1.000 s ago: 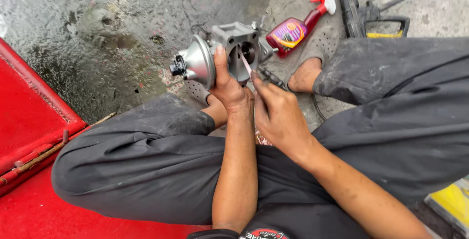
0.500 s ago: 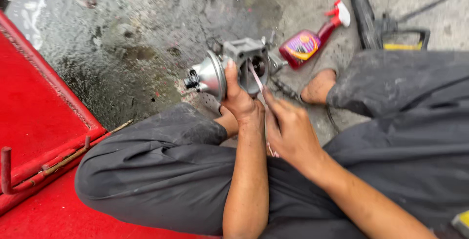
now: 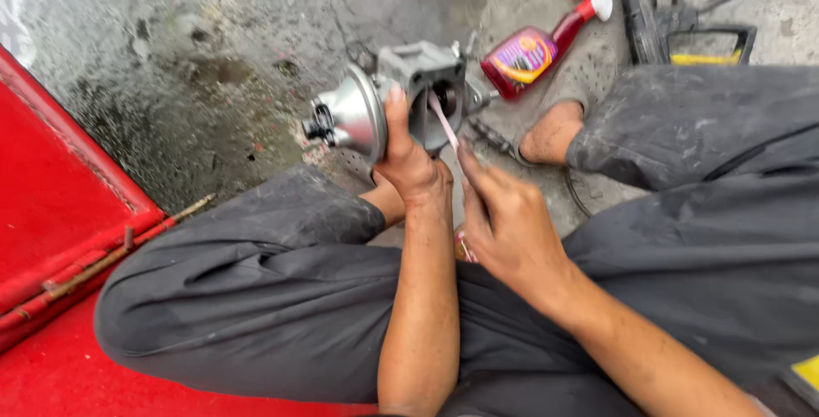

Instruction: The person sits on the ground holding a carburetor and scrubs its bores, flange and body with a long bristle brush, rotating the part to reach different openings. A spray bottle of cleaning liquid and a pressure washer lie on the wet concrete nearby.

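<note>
My left hand (image 3: 408,154) grips a grey metal carburetor (image 3: 388,97) from below and holds it up over my crossed legs, its round bowl to the left and its open bore toward me. My right hand (image 3: 505,221) pinches a thin pale stick-like tool (image 3: 444,124) whose tip pokes into the bore. My bare foot (image 3: 550,134) rests on the floor just right of the part.
A red spray bottle (image 3: 546,42) with a white trigger lies on the wet concrete floor (image 3: 188,50) behind the carburetor. A black and yellow machine frame (image 3: 682,29) stands at the top right. A red metal panel (image 3: 60,204) lies along the left, beside my left knee.
The carburetor has stayed in my left hand. My right hand has drawn back a little toward me while keeping the thin tool pointed into the bore.
</note>
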